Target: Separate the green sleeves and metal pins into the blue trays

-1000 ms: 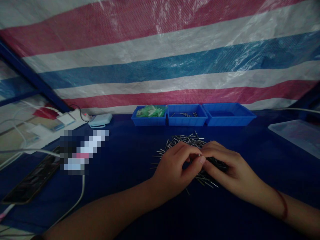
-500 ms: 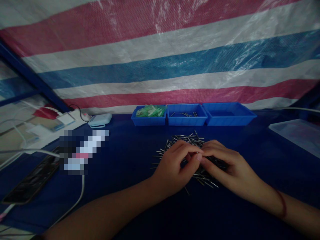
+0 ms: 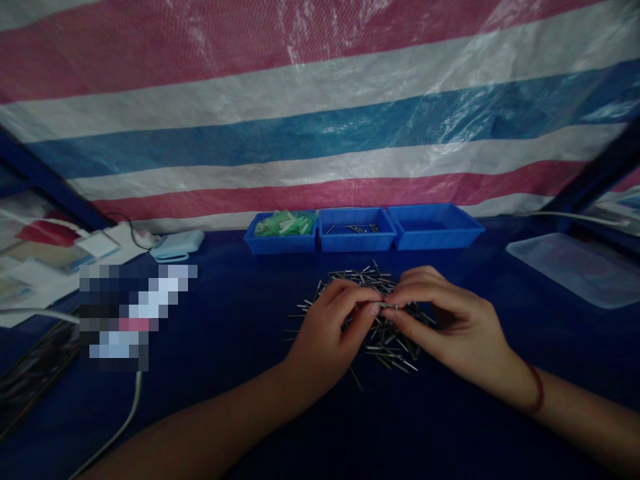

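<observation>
A loose pile of thin metal pins (image 3: 367, 280) lies on the dark blue tabletop (image 3: 240, 320). Both my hands rest over it, fingertips meeting. My left hand (image 3: 327, 337) pinches one end of a small metal pin (image 3: 387, 306) and my right hand (image 3: 450, 327) pinches the other end, just above the pile. My right wrist wears a red string. Behind the pile stand three blue trays: the left tray (image 3: 280, 241) holds green plastic pieces, the middle tray (image 3: 356, 240) a few pins, and the right tray (image 3: 435, 230) looks bare inside.
A striped red, white and blue tarp (image 3: 320, 120) hangs behind the table. A clear plastic lid (image 3: 575, 267) lies at the right. At the left are a light blue case (image 3: 177, 245), a white cable (image 3: 120, 427), a phone (image 3: 30, 380) and a blurred patch.
The view has shifted, so everything sits further left in the frame. My fingertips have lifted slightly and a short pin now shows between them.
</observation>
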`<state>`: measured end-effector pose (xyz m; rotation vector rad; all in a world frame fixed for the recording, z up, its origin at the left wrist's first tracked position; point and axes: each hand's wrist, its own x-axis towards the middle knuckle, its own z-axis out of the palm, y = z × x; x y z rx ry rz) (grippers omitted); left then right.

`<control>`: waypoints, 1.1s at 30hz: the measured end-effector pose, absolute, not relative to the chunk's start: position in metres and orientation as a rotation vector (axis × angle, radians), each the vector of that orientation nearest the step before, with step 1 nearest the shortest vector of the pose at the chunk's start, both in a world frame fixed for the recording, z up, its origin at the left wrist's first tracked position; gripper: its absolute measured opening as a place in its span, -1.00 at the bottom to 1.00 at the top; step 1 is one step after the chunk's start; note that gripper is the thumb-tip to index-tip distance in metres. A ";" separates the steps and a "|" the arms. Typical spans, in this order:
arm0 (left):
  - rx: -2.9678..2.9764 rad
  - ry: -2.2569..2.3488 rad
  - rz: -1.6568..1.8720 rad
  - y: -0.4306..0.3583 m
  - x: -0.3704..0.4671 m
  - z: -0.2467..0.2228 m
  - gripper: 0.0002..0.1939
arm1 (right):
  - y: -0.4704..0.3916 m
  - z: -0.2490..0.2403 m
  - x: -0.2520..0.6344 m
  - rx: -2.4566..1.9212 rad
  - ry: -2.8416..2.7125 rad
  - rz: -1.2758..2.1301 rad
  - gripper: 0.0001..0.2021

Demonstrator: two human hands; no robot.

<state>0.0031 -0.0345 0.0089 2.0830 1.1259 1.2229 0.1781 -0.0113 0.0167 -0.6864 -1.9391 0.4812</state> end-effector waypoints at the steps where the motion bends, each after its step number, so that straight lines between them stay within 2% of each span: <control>1: 2.092 1.114 1.218 -0.034 0.003 0.009 -0.87 | -0.012 0.018 0.178 -0.649 -1.947 0.473 -0.79; 6: 2.109 1.095 1.191 -0.034 0.003 0.011 -0.86 | -0.013 0.021 0.179 -0.586 -1.994 0.453 -0.76; 15: 2.006 1.190 1.173 -0.035 0.004 0.009 -0.83 | -0.001 0.042 0.185 -0.703 -2.194 0.050 -0.97; 22: 1.982 1.165 1.120 -0.035 0.005 0.004 -0.78 | 0.078 0.053 0.175 -1.002 -2.104 -0.257 -0.79; 25: 1.960 1.176 1.138 -0.034 0.006 0.005 -0.81 | 0.102 0.049 0.172 -1.108 -2.137 -0.277 -0.80; 29: 2.027 1.143 1.183 -0.033 0.001 0.018 -0.86 | 0.083 0.040 0.180 -1.114 -2.066 -0.151 -0.82; 33: 2.403 1.100 0.978 -0.027 -0.014 0.035 -0.87 | 0.044 0.026 0.199 -1.089 -2.071 0.036 -0.86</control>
